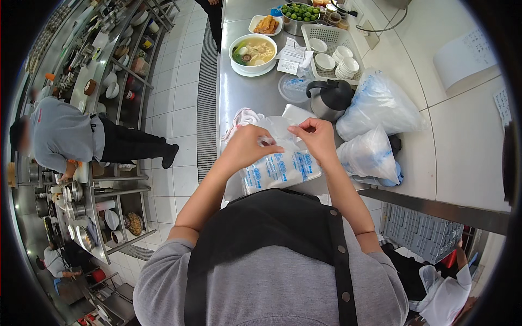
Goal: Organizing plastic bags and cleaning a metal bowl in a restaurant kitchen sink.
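Observation:
Over a stack of flat plastic bags (281, 169) with blue print, I have a thin clear plastic bag (278, 127) between my hands. My right hand (318, 136) pinches its edge between thumb and forefinger. Film shows in the curled fingers of my left hand (251, 144), whose thumb points toward the right hand. The film is see-through, so its exact outline is hard to make out. A white folded sheet (294, 113) lies just beyond, and a crumpled white and pink cloth (244, 118) lies beyond my left hand.
Farther along the steel counter (244, 91) stand a noodle soup bowl (253, 53), fried rolls (267, 25), green limes (301, 12) and a basket (308, 36) of small dishes. A steel jug (331, 100) and stuffed plastic bags (381, 108) line the wall. Co-workers (69, 130) stand at left and lower right.

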Demonstrator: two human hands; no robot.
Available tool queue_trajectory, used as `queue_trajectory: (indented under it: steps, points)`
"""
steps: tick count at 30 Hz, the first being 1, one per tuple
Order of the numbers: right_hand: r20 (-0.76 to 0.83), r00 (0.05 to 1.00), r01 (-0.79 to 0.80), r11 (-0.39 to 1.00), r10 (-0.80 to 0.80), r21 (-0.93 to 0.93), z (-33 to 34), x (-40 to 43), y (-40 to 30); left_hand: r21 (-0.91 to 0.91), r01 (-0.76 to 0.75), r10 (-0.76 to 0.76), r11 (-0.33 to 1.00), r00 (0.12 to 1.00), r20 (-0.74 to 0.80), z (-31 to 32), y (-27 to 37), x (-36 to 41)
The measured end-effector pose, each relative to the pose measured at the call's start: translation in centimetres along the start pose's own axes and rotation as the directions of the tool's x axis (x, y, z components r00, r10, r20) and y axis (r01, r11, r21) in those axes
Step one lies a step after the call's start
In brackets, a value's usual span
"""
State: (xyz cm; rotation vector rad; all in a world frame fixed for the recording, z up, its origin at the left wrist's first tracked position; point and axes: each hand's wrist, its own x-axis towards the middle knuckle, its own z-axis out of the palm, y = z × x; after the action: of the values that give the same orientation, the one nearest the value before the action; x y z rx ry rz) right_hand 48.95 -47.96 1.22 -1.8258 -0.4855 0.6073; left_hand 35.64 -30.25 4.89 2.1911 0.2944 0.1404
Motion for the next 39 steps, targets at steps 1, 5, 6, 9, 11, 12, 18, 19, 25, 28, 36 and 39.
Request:
queue_trajectory:
  steps: [1,5,6,9,11,12,18,19,25,28,36,39]
  points:
    - [0.005,1.000,-0.012,1.000,0.012,0.023,0.2,-0.2,-0.4,0.029,0.015,-0.016,0.999,0.999,0.044,0.5,0.5,0.3]
    - [0.153,0.977,-0.196,0.903,0.147,0.384,0.8,-0.4,0.4,-0.169,0.117,-0.110,0.979,0.993,0.049,1.5,1.5,1.5]
    - [0.150,0.977,-0.198,0.901,0.151,0.386,0.7,-0.6,0.5,-0.169,0.118,-0.110,0.979,0.992,0.054,1.9,1.0,1.5]
    - [0.224,0.947,-0.321,0.739,0.231,0.592,0.4,-1.1,0.9,-0.483,0.225,-0.185,0.846,0.974,0.130,2.5,-1.7,1.6]
    - [0.076,0.974,-0.223,0.824,0.215,0.521,-0.4,-0.9,2.7,-0.438,0.296,-0.294,0.849,0.953,0.074,1.0,-3.3,1.7]
    - [0.074,0.973,-0.224,0.822,0.218,0.523,-0.7,-0.9,3.4,-0.437,0.297,-0.293,0.849,0.953,0.078,0.1,-4.1,1.5]
    - [-0.057,0.996,0.075,0.968,-0.063,0.239,-0.2,-0.7,2.1,-0.302,0.332,-0.310,0.893,0.943,0.121,-0.3,-3.4,1.5]
    - [-0.016,0.998,0.061,0.975,-0.059,0.214,-0.4,-0.6,1.6,-0.239,0.238,-0.234,0.941,0.971,0.047,0.5,-3.2,1.8]
    - [-0.061,0.937,0.317,0.911,-0.344,-0.265,2.0,1.7,5.3,0.251,0.282,-0.292,0.926,0.957,0.003,6.6,-8.3,3.0]
    - [-0.011,0.945,0.299,0.881,-0.326,-0.368,3.9,2.9,9.4,0.102,0.338,-0.348,0.936,0.931,0.109,7.6,-10.1,3.4]
    - [-0.004,0.990,-0.142,0.987,0.142,0.073,1.4,-1.4,3.2,-0.044,-0.304,0.301,0.952,0.952,-0.061,3.3,-4.3,1.5]
    - [-0.155,0.918,0.312,0.906,-0.365,-0.287,0.1,-2.8,0.6,0.115,-0.477,0.474,0.871,0.879,0.055,2.0,-2.2,0.9]
